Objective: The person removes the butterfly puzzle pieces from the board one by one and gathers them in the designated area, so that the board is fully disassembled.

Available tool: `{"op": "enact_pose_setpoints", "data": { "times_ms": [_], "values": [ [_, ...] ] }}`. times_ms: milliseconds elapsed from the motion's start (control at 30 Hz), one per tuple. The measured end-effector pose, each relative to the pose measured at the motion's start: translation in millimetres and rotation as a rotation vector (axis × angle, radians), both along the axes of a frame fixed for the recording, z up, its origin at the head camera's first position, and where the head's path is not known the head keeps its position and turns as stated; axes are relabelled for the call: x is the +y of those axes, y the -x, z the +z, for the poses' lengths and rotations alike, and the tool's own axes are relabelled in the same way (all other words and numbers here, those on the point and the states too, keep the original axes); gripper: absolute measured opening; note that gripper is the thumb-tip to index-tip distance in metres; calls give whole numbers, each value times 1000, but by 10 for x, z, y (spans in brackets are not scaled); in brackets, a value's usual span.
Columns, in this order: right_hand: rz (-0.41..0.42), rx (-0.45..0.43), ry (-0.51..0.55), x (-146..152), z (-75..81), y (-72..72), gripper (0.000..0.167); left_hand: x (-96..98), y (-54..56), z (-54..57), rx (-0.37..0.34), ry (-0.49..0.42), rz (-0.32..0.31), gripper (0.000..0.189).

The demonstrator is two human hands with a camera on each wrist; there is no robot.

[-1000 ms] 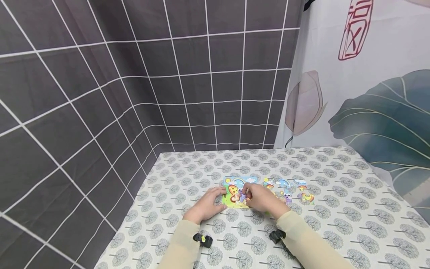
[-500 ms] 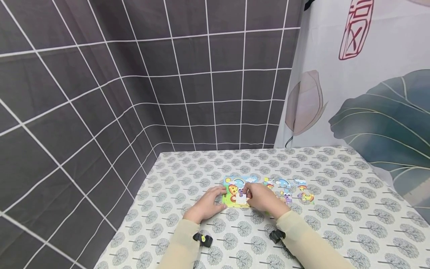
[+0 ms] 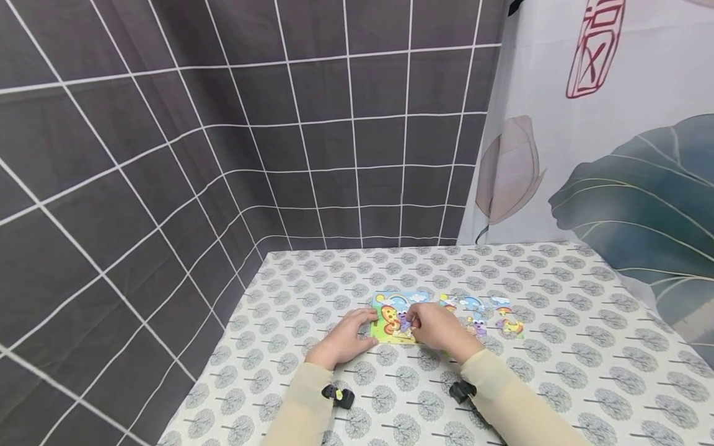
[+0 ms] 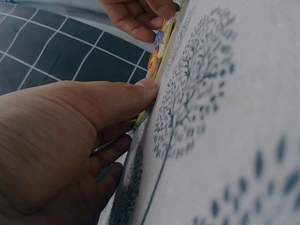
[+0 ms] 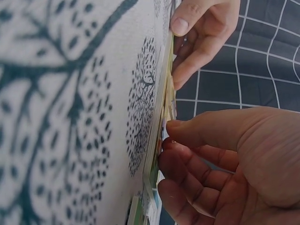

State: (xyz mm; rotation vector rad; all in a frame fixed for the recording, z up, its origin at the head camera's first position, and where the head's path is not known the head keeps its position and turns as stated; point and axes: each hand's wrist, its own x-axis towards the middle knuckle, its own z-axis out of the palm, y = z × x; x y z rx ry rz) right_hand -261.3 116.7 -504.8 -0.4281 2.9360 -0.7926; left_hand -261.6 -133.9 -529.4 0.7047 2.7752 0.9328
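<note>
A flat jigsaw puzzle board (image 3: 381, 331) with a bright cartoon picture lies on the table. My left hand (image 3: 347, 337) is at its left side, the fingers at the left edge and the thumb by the near corner. Over the middle of the board, my right hand (image 3: 437, 325) pinches a thin puzzle piece (image 5: 171, 112) between thumb and fingers, close to the picture. The right wrist view shows this piece nearly edge-on, partly covered by the fingertips. In the left wrist view, the left thumb (image 4: 147, 85) touches the board's edge.
Several loose puzzle pieces (image 3: 476, 325) lie right of the board, including a yellow and red one (image 3: 512, 326) farther right. A tree-print cloth (image 3: 312, 285) covers the table. Dark gridded curtains (image 3: 329, 142) stand behind and to the left, a floral one (image 3: 641, 204) to the right.
A pale patch at the near middle of the board half a second ago now shows the coloured picture. The right fingers have shifted slightly there. The left hand keeps its place.
</note>
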Motion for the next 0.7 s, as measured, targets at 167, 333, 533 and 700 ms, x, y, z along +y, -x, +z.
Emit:
{"op": "enact_pose_setpoints", "data": {
  "times_ms": [167,333,533,700],
  "values": [
    [-2,-1,-8,29,29,-4,24,10,3,-10,7,3,-1,58],
    [-4,4,3,70,61,-25,26,15,-3,-19,10,0,-3,59],
    [7,48,14,149,93,-41,27,17,-2,-13,8,-3,0,58],
    [16,73,14,247,98,-63,20,12,-2,-11,-4,-7,6,58]
  ]
}}
